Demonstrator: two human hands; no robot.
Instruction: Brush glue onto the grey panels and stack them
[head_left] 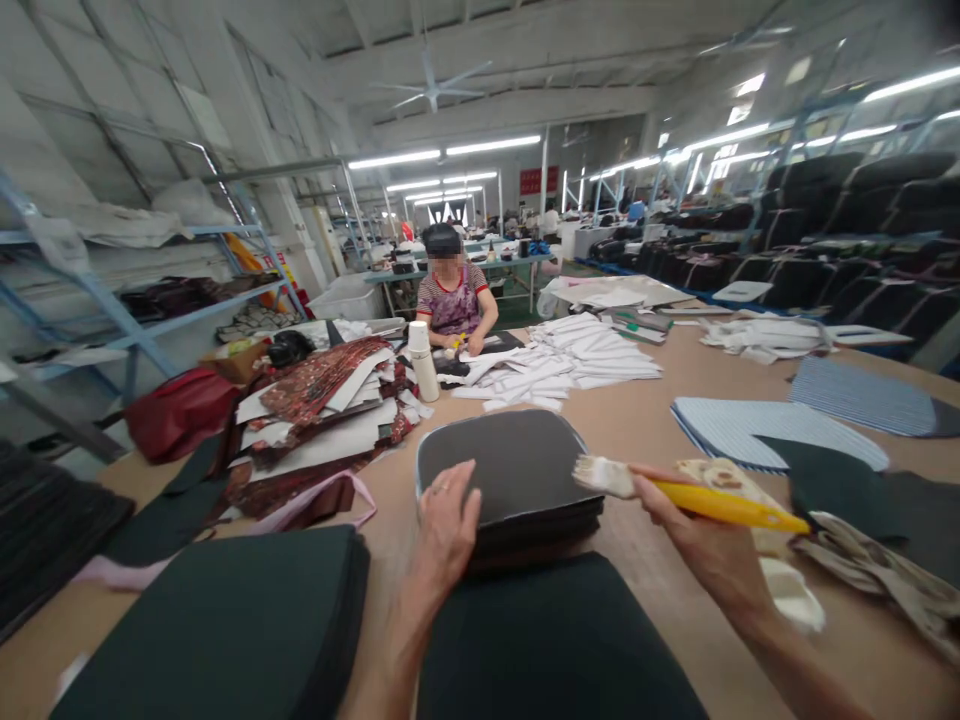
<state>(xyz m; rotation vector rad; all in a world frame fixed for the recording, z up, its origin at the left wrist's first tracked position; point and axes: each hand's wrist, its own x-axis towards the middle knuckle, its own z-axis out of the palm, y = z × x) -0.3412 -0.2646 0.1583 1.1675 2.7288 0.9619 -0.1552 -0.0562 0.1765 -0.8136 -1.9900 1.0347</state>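
Clasped in the right hand's (709, 550) fingers, a yellow-handled brush (716, 503), neck partly covered, extends sideways, bristles pointing left, at the right edge of a dark panel stack (521, 460) on the tabletop (637, 425); bristle contact is unclear. The left hand's (446, 525) fingers, loosely spread, grip nothing.

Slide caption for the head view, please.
Left hand at the gray panel stack, right hand holding a yellow-handled brush.
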